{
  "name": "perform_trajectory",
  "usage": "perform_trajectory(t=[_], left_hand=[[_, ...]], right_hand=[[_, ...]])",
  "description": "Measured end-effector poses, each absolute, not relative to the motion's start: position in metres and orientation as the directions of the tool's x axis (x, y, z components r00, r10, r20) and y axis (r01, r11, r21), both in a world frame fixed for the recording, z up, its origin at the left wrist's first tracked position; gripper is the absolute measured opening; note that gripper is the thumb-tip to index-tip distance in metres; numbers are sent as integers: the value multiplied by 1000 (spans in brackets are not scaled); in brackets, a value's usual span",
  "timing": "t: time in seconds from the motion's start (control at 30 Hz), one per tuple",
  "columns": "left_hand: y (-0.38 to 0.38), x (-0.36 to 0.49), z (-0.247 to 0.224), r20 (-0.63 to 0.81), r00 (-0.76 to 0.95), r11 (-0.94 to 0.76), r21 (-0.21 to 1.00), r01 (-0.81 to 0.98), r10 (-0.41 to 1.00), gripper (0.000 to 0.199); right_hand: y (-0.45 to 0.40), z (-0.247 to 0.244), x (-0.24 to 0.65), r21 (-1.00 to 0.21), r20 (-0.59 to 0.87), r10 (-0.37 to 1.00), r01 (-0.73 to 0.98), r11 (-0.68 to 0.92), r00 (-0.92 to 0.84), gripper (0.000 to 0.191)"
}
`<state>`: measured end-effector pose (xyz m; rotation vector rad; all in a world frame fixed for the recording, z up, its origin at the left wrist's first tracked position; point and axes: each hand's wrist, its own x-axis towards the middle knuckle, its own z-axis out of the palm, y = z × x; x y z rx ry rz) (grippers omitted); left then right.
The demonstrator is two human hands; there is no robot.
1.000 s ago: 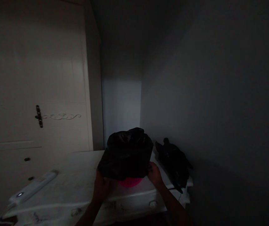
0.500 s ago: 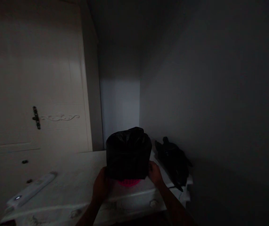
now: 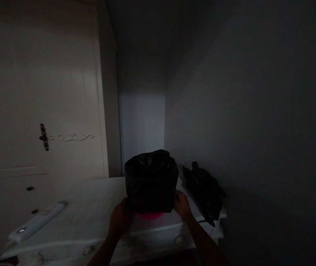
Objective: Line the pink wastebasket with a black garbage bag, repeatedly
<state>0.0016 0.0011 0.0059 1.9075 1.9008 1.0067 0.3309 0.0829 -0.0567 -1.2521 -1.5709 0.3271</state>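
Note:
A black plastic bag (image 3: 151, 194) lines a pink basket (image 3: 150, 215) on the white dresser, its edge folded down over the outside. Only a strip of pink perforated base shows below the bag. At the bag's lower left edge, my left hand (image 3: 119, 218) is closed on the plastic, though its fingertips are hidden. My right hand (image 3: 182, 204) pinches the lower right edge of the same bag. The bag's mouth faces up, and its inside is too dark to make out.
A crumpled heap of black plastic bags (image 3: 203, 192) lies at the dresser's right end, by the wall. On the left lies a white power strip (image 3: 40, 221) with its cord. A white wardrobe (image 3: 72, 92) stands behind. Drawer knobs stick out from the dresser (image 3: 91, 199) front.
The bag's lower front edge sits slightly lower, covering a little more of the pink base. Both hands keep almost the same places.

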Motion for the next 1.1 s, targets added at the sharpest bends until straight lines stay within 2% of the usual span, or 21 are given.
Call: perform_trajectory(t=[0.33, 0.87, 1.1], left_hand=[[-1, 3, 7, 307, -105, -124, 642, 756, 946, 23], [-3, 4, 12, 244, -105, -66, 604, 794, 964, 21], [1, 1, 6, 264, -104, -80, 602, 794, 959, 24]], right_hand=[[76, -46, 328, -732, 531, 840, 560, 389, 111, 40], [78, -50, 328, -703, 530, 845, 594, 391, 72, 42], [78, -50, 328, -705, 542, 835, 590, 394, 90, 40]])
